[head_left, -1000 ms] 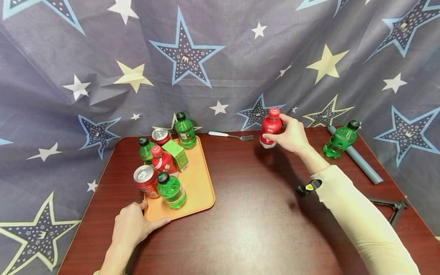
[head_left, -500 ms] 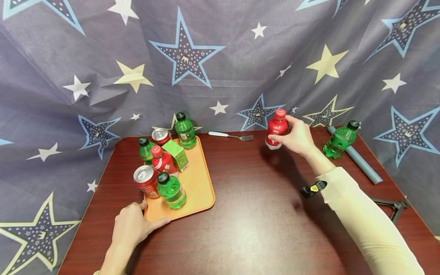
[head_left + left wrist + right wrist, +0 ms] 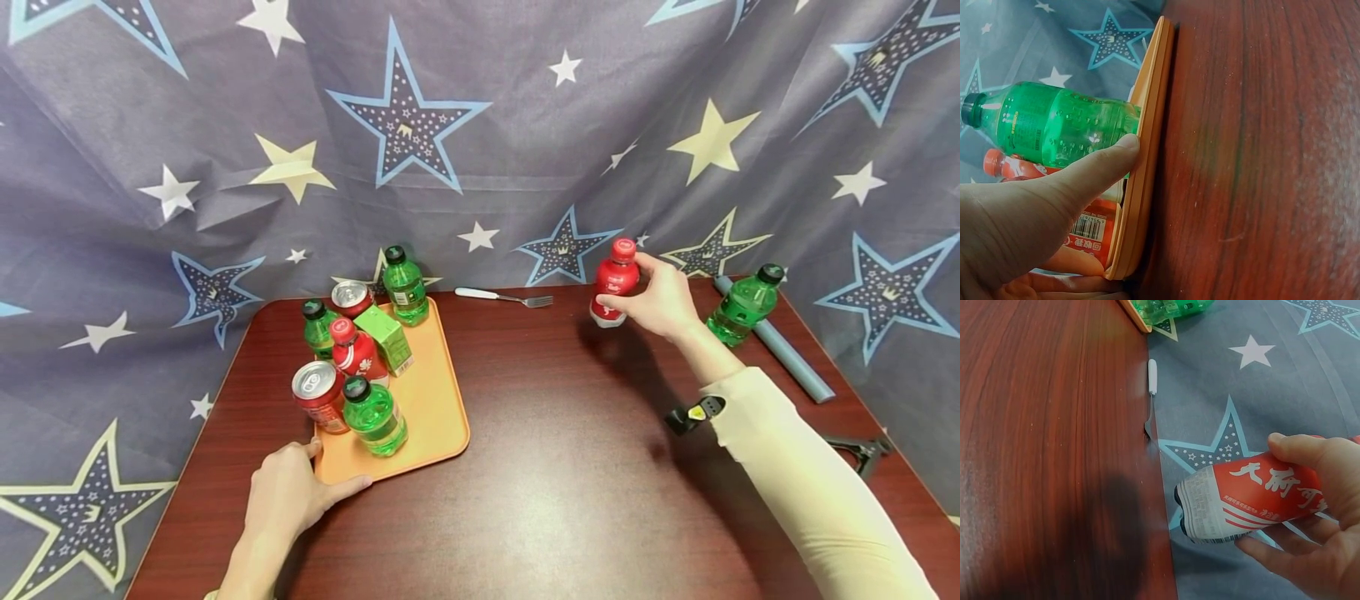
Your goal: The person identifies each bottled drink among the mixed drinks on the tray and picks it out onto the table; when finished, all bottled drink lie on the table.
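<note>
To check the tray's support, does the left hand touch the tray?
Touching. In the left wrist view, the left hand lays its thumb on the rim of the orange tray.

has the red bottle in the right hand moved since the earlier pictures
Yes, rightward: in the head view, the held red bottle is now farther from the fork.

"What's the table [image 3: 540,417] like?"
"Dark reddish-brown, wood-grained, glossy."
"And on it?"
"An orange tray [image 3: 438,417], loaded, toward the back left corner. Next, a white-handled fork [image 3: 489,295] along the back edge, tines toward the right."
"The right side?"
"A green bottle [image 3: 742,310] upright near the back right corner, just beside a grey-blue tube [image 3: 795,362] running along the right edge. Nearer the front, by that edge, a black object [image 3: 870,452], partly hidden."
</note>
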Motion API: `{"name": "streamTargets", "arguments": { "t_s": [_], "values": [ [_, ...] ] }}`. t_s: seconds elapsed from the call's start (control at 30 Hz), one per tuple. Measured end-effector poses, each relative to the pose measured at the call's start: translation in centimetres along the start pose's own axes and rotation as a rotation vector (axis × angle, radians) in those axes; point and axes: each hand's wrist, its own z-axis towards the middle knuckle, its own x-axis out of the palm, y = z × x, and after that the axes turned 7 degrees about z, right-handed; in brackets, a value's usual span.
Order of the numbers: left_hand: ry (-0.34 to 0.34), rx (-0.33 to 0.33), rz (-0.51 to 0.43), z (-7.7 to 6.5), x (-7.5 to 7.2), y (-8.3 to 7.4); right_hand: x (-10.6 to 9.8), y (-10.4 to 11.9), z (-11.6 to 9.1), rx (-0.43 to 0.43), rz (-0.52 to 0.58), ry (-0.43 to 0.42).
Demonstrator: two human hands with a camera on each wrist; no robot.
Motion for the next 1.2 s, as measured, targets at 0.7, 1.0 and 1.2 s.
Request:
{"name": "streamTargets", "arguments": {
  "t_s": [0.7, 1.0, 1.2],
  "values": [
    [-0.002, 0.003, 0.003, -0.1, -0.1, 0.0, -1.4, -0.6, -0.2, 0.027, -0.017, -0.004],
    [-0.007, 0.002, 0.006, 0.0, 0.0, 0.0, -2.2, -1.1, -0.6, 0.022, -0.043, -0.028],
    [0.002, -0.003, 0.006, 0.0, -0.1, -0.1, -2.7, -1.5, -0.9, 0.035, -0.065, -0.034]
  ]
}}
